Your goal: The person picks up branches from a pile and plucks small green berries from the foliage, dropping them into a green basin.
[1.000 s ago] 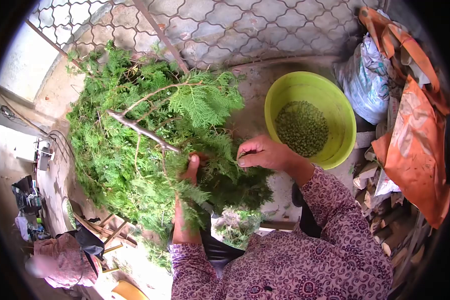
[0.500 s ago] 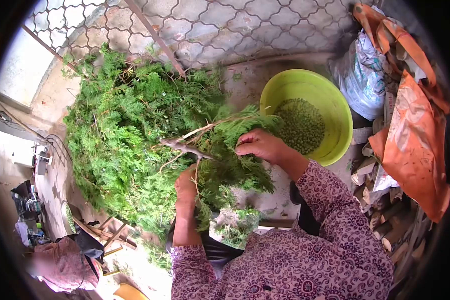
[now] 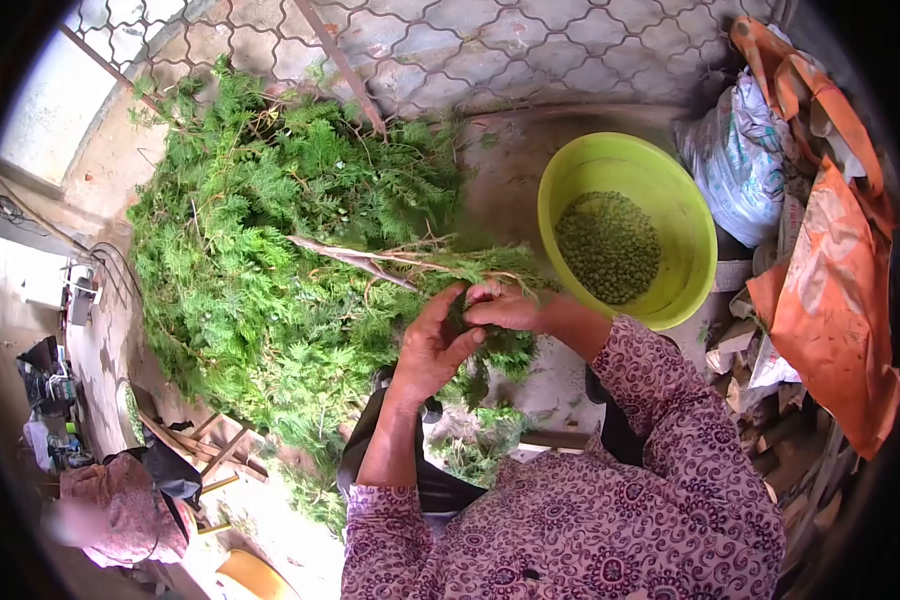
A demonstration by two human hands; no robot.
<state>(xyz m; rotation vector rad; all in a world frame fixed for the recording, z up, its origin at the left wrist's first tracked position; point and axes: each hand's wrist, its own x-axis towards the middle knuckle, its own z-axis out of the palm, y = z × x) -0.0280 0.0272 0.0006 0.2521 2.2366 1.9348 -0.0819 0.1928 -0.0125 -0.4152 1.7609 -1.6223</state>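
A cut evergreen branch (image 3: 355,257) with a bare woody stem lies over a large heap of feathery green foliage (image 3: 260,300). My left hand (image 3: 432,350) is curled at the leafy part of this branch, thumb and fingers bent around its sprigs. Close beside it, my right hand (image 3: 505,306) pinches at the same foliage with fingertips together. Whatever small piece lies between the fingertips is hidden. To the right stands a yellow-green plastic tub (image 3: 692,210), its bottom covered with many small round green cones (image 3: 610,250).
A wire mesh (image 3: 450,50) runs along the wall behind the heap. At right are a white woven sack (image 3: 735,165), an orange sheet (image 3: 830,310) and stacked firewood (image 3: 785,430). A yellow basin (image 3: 255,575) and a pink cloth (image 3: 125,510) are at lower left.
My left hand has moved right and up from the lower stem to beside my right hand. The branch has turned and dropped closer to the heap. My right hand has shifted slightly down.
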